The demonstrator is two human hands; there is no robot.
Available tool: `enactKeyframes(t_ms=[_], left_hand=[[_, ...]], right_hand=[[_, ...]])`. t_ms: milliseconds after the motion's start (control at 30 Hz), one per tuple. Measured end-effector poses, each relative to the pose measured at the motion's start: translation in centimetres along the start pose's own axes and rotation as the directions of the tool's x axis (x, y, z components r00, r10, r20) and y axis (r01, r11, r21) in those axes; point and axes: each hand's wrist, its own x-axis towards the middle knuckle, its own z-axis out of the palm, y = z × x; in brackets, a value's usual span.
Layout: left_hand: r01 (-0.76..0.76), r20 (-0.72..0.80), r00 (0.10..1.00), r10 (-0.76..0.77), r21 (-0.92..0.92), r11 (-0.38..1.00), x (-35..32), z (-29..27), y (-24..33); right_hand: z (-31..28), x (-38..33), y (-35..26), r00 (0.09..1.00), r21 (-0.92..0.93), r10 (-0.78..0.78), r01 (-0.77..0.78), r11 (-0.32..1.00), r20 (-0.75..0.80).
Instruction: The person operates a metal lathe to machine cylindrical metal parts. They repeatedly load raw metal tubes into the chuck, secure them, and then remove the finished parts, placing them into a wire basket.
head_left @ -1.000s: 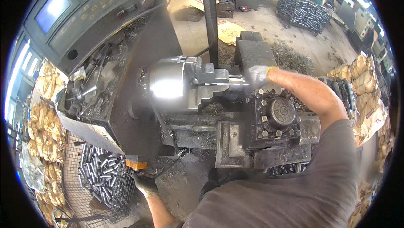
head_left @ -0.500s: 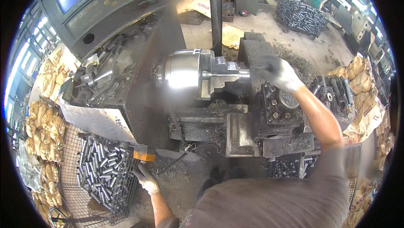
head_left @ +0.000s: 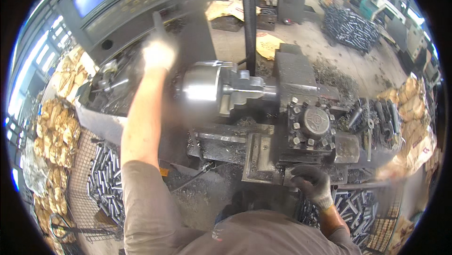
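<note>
My left hand, in a pale glove with grey fingertips, is raised in front of the lathe's control panel. It is blurred, with at least one finger stretched out; no held object shows. Low at the front of the lathe carriage, my right hand has its gloved fingers curled round something hidden beneath them. Between the hands, a shiny chuck with stepped jaws has a short metal tube at its right side, against a dark block. A square tool post with several bolts stands above my right hand.
Wire bins of cut tubes stand low left and low right. Hand tools lie right of the tool post. A dark upright post rises behind the lathe. Brown sacks line the left side; metal shavings litter the machine.
My left hand has gone from beside the left wire bin up to the control panel. My right hand has left the area behind the tool post and come down to the carriage front.
</note>
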Motion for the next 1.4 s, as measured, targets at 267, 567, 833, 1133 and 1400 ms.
enactKeyframes(t_ms=[267,567,833,1133,1400], left_hand=[[-0.232,-0.398,0.908,0.129,-0.222,0.947,-6.1,2.0,-0.9],[0.926,0.461,0.358,-0.812,-0.065,0.371,-69.6,-10.2,-17.1],[0.190,-0.270,-0.944,0.190,-0.915,-0.357,-117.1,-33.9,2.2],[0.095,-0.250,-0.484,0.838,-0.968,-0.234,-122.7,-39.2,30.2],[-0.350,-0.809,-0.479,0.340,-0.179,-0.919,-130.9,-35.2,28.8]], right_hand=[[2.9,0.2,3.7,0.964,-0.134,0.068,-0.034,0.990,0.258],[22.5,-1.6,9.0,0.481,-0.178,0.100,0.119,0.977,0.871],[42.6,-23.1,13.2,-0.128,-0.274,0.371,0.468,0.840,0.920],[51.0,-42.7,15.7,-0.603,0.416,0.524,0.796,0.440,0.601],[56.3,-46.8,20.6,-0.707,0.677,0.586,0.656,0.334,0.396]])
